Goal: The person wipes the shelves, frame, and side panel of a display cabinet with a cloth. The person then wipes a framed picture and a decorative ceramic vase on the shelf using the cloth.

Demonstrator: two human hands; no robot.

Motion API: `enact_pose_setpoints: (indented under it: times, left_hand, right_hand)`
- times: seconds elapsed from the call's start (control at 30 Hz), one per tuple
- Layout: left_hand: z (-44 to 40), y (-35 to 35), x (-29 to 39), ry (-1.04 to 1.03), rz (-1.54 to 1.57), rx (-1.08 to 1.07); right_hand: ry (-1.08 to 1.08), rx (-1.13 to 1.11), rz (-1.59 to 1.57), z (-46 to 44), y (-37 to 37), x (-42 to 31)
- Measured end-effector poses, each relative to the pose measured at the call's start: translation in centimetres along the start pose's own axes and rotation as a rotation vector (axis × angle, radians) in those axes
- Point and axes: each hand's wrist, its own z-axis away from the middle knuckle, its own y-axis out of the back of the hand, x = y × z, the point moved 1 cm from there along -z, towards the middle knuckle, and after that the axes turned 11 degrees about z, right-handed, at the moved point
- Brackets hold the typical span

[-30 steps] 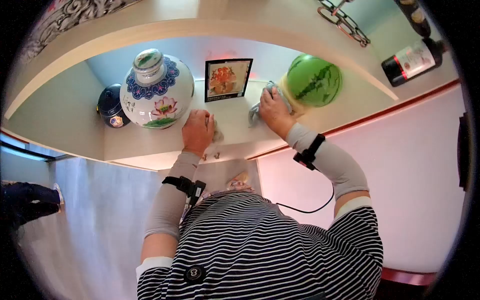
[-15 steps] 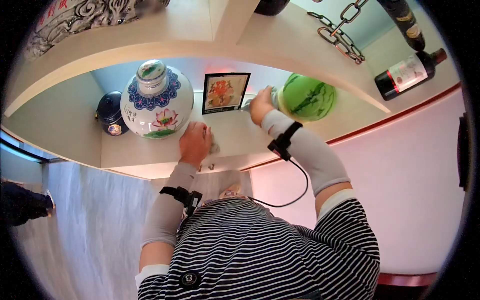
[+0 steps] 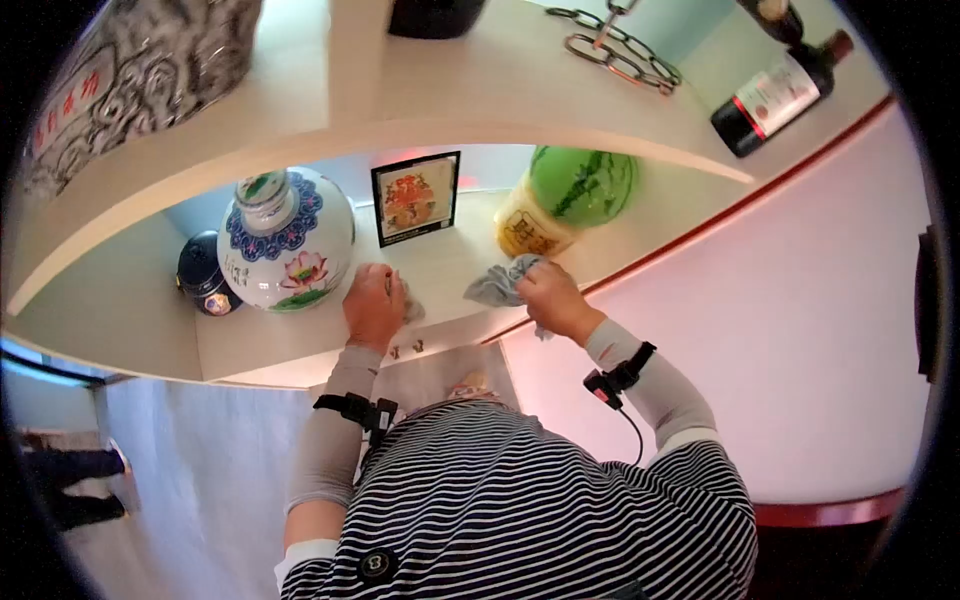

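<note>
My left hand (image 3: pixel 373 308) is closed on a small light cloth (image 3: pixel 411 301) at the shelf's front, just right of the big white vase (image 3: pixel 290 245) with a pink lotus. Bunched in my right hand (image 3: pixel 552 296) is a grey-blue cloth (image 3: pixel 500 284), near the shelf's front edge. Between and behind the hands a black-framed picture (image 3: pixel 416 198) stands upright. Behind my right hand sits a green watermelon-patterned container (image 3: pixel 585 187) with a yellow lower part. Left of the vase is a dark round jar (image 3: pixel 207 275).
An upper shelf (image 3: pixel 480 95) curves above the hands, holding a carved grey ornament (image 3: pixel 150 80), a metal chain (image 3: pixel 622 58) and a wine bottle (image 3: pixel 783 95). At the far left a person's dark-trousered legs (image 3: pixel 75 465) show.
My right hand has come back from beside the green container to the shelf's front with its cloth. My left hand stays by the vase. The view has shifted, showing more of the upper shelf.
</note>
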Motion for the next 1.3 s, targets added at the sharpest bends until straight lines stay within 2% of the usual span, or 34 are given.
enact_pose_setpoints:
  times: [0.03, 0.1, 0.17, 0.23, 0.3, 0.37, 0.43, 0.47, 0.5, 0.53, 0.67, 0.7, 0.73, 0.77, 0.83, 0.87, 0.97, 1.03, 1.1, 1.23, 1.3]
  left_hand:
    - [0.1, -0.1, -0.2, -0.007, 0.001, 0.020]
    - [0.1, -0.1, -0.1, -0.025, 0.003, 0.001]
    - [0.0, -0.1, -0.2, -0.050, 0.000, -0.023]
    - [0.1, -0.2, -0.2, -0.051, 0.018, -0.002]
    - [0.1, -0.1, 0.6, -0.042, 0.028, -0.056]
    - [-0.3, -0.6, 1.7, -0.025, 0.032, -0.103]
    - [-0.5, -2.1, 4.4, -0.134, 0.092, -0.171]
    - [-0.8, -3.0, 5.3, -0.081, 0.108, -0.257]
    - [-1.0, -4.1, 6.3, -0.095, 0.088, -0.270]
    - [-1.3, -5.4, 7.2, -0.094, 0.089, -0.330]
    - [-2.5, -10.3, 9.1, -0.045, 0.082, -0.468]
    - [-2.7, -11.4, 9.1, -0.055, 0.065, -0.477]
    - [-3.0, -12.4, 9.1, -0.035, 0.076, -0.477]
    - [-3.2, -13.2, 9.3, -0.015, 0.086, -0.480]
    - [-3.5, -14.5, 10.2, 0.033, 0.056, -0.501]
    - [-3.2, -15.0, 10.0, 0.043, 0.056, -0.485]
    - [-3.1, -15.8, 9.8, 0.073, 0.055, -0.462]
    - [-3.2, -15.9, 9.9, 0.193, 0.113, -0.460]
    - [-3.2, -15.9, 9.3, 0.172, 0.091, -0.479]
    - [-3.2, -16.2, 9.6, 0.099, 0.038, -0.495]
    - [-3.3, -15.9, 11.4, 0.057, 0.008, -0.478]
  right_hand:
    - [-0.153, 0.014, -0.182, 1.3, -0.1, 0.2]
    - [-0.254, 0.071, -0.309, 3.3, -0.1, 1.0]
    - [-0.782, 0.092, -0.743, 5.8, -0.5, 1.5]
    - [-1.094, 0.231, -1.086, 7.4, -2.0, 2.5]
    - [-1.159, 0.354, -1.173, 7.9, -3.5, 3.8]
    - [-1.270, 0.802, -1.764, 6.5, -2.5, 4.5]
    - [-1.215, 0.906, -1.859, 6.1, -4.8, 6.7]
    - [-1.141, 0.760, -0.994, 5.7, -4.2, 7.2]
    - [-0.965, 0.545, -0.174, 5.2, -4.1, 7.3]
    - [-0.979, 0.558, -0.187, 4.8, -4.6, 7.5]
    - [-1.166, 0.673, -0.758, 2.9, -11.5, 7.4]
    - [-1.201, 0.702, -0.900, 2.6, -10.9, 7.7]
    - [-1.117, 0.639, -0.919, 3.9, -10.2, 6.9]
    - [-1.129, 0.651, -0.933, 4.7, -9.4, 6.8]
    - [-0.978, 0.381, -0.919, 5.9, -8.9, 7.6]
    - [-0.900, 0.441, -0.878, 6.2, -8.8, 8.4]
    - [-1.049, 0.511, -0.924, 6.2, -7.7, 10.6]
    - [-1.110, 0.502, -0.929, 5.5, -6.8, 11.8]
    - [-0.911, 0.428, -1.133, 4.4, -7.5, 12.9]
    - [-0.946, 0.430, -1.380, 3.5, -10.0, 13.4]
    - [-1.056, 0.380, -1.605, 2.7, -13.1, 13.5]
